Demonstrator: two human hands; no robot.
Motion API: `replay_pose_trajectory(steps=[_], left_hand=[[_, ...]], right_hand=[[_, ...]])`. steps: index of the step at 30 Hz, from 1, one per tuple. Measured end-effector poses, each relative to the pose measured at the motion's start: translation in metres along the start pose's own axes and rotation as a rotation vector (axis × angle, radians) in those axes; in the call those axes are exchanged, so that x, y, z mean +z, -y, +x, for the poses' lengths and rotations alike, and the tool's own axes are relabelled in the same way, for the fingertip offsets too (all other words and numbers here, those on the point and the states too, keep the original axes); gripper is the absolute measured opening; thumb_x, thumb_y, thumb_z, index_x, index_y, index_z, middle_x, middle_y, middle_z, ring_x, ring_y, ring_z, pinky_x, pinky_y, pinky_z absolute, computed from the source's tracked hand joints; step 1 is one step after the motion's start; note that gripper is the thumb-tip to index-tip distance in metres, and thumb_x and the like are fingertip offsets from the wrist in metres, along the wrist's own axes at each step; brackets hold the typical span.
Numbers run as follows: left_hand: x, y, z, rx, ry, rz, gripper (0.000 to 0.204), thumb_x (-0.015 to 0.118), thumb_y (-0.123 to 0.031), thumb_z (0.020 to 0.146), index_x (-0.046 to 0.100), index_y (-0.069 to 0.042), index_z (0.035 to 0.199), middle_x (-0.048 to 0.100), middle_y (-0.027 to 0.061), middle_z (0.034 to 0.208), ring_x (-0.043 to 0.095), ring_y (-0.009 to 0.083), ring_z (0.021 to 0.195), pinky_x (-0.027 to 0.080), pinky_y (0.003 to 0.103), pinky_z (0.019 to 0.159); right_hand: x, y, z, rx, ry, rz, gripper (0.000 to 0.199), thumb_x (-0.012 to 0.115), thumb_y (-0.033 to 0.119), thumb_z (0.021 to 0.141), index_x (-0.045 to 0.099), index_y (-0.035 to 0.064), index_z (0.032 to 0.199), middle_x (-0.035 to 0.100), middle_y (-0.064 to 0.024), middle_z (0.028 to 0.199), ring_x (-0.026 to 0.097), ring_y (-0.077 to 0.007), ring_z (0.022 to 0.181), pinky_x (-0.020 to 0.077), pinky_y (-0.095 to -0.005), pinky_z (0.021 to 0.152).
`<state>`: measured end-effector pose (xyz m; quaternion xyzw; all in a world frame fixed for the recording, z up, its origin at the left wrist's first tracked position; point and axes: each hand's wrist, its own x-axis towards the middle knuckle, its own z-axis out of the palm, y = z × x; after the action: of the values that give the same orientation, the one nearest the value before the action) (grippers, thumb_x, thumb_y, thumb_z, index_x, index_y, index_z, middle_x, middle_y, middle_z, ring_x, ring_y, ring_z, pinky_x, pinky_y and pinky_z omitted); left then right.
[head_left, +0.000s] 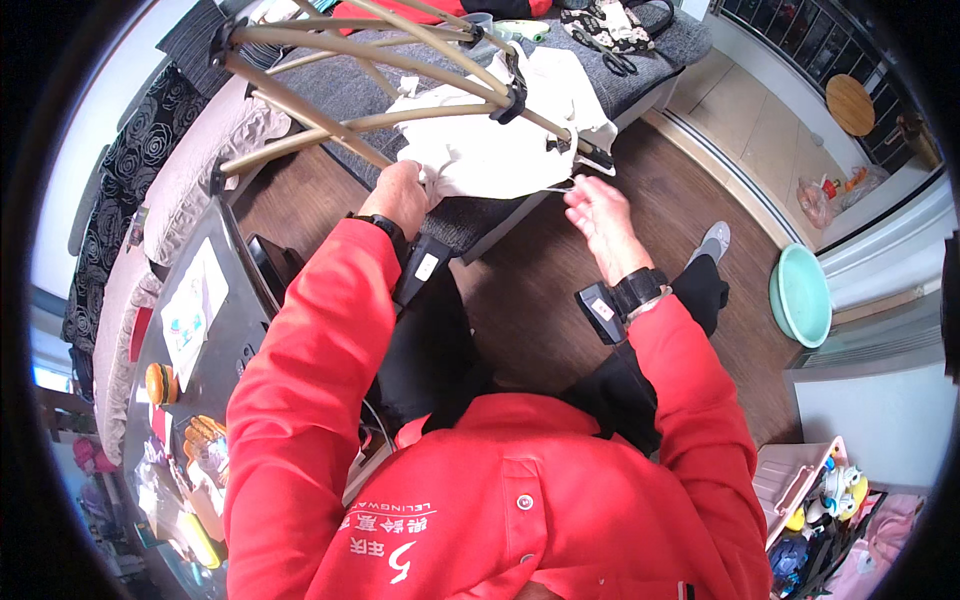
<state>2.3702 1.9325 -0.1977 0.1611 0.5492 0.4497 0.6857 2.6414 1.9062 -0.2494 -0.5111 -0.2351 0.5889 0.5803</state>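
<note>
A folding frame of tan tubes (400, 62) with black joints stands tilted over the grey sofa seat. White fabric (490, 150) hangs about its lower end, draped among the tubes. My left hand (398, 196) is closed on the near left edge of this fabric, beside a tube; its fingertips are partly hidden. To the right, my right hand (604, 222) pinches a thin white cord (558, 189) at the fabric's near right corner. A black tube end (596, 158) shows just above that hand.
The grey sofa (660, 62) bears a patterned bag (607, 28) and scissors (618, 62). At left is a dark table (235, 330) with a toy burger (161, 384) and papers. A mint basin (801, 296) stands right; a pink bin (790, 485) of toys sits lower right.
</note>
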Motion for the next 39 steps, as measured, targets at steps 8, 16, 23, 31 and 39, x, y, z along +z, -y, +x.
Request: replay_pose_trajectory(steps=[8, 16, 23, 31, 39], left_hand=[[0.003, -0.008, -0.046, 0.071, -0.050, 0.252, 0.053, 0.035, -0.037, 0.092, 0.044, 0.009, 0.116, 0.054, 0.0296, 0.101, 0.052, 0.0324, 0.086, 0.040, 0.042, 0.078], [-0.014, -0.013, -0.021, 0.449, -0.103, 0.668, 0.032, 0.047, -0.019, 0.087, 0.058, 0.001, 0.110, 0.059, 0.0098, 0.081, 0.050, 0.0155, 0.067, 0.039, 0.027, 0.060], [-0.002, 0.018, 0.035, 0.468, -0.330, 0.674, 0.035, 0.059, -0.022, 0.082, 0.059, 0.002, 0.108, 0.062, 0.0115, 0.094, 0.056, 0.0225, 0.089, 0.044, 0.034, 0.076], [0.000, 0.012, -0.014, 0.178, -0.088, 0.351, 0.040, 0.058, -0.028, 0.086, 0.051, -0.005, 0.118, 0.052, 0.0072, 0.111, 0.047, 0.0186, 0.104, 0.038, 0.034, 0.085], [0.049, 0.074, -0.016, -0.132, -0.100, -0.360, 0.036, 0.053, -0.025, 0.091, 0.046, 0.001, 0.115, 0.045, 0.0166, 0.126, 0.040, 0.0308, 0.121, 0.029, 0.043, 0.107]], right_hand=[[0.050, 0.044, 0.002, -1.348, -0.011, -1.177, 0.040, 0.072, 0.026, 0.072, 0.057, 0.0067, 0.104, 0.058, -0.0111, 0.102, 0.056, -0.0266, 0.096, 0.0421, -0.0386, 0.087], [0.062, 0.073, 0.052, -1.536, -0.069, -1.493, 0.013, 0.062, 0.017, 0.074, 0.059, 0.0140, 0.087, 0.062, -0.0017, 0.078, 0.059, -0.0200, 0.083, 0.0391, -0.0386, 0.070], [0.029, 0.055, 0.077, -1.322, -0.011, -1.580, 0.014, 0.064, 0.015, 0.073, 0.057, 0.0109, 0.085, 0.060, -0.0032, 0.085, 0.057, -0.0233, 0.087, 0.0406, -0.0391, 0.072], [0.027, 0.055, 0.070, -1.242, 0.050, -1.499, 0.014, 0.064, 0.015, 0.076, 0.060, 0.0103, 0.089, 0.060, -0.0036, 0.087, 0.055, -0.0235, 0.092, 0.0396, -0.0384, 0.081], [0.024, 0.058, 0.031, -1.320, 0.076, -1.157, 0.014, 0.065, 0.016, 0.077, 0.060, 0.0092, 0.088, 0.059, -0.0032, 0.086, 0.057, -0.0239, 0.087, 0.0416, -0.0371, 0.076]])
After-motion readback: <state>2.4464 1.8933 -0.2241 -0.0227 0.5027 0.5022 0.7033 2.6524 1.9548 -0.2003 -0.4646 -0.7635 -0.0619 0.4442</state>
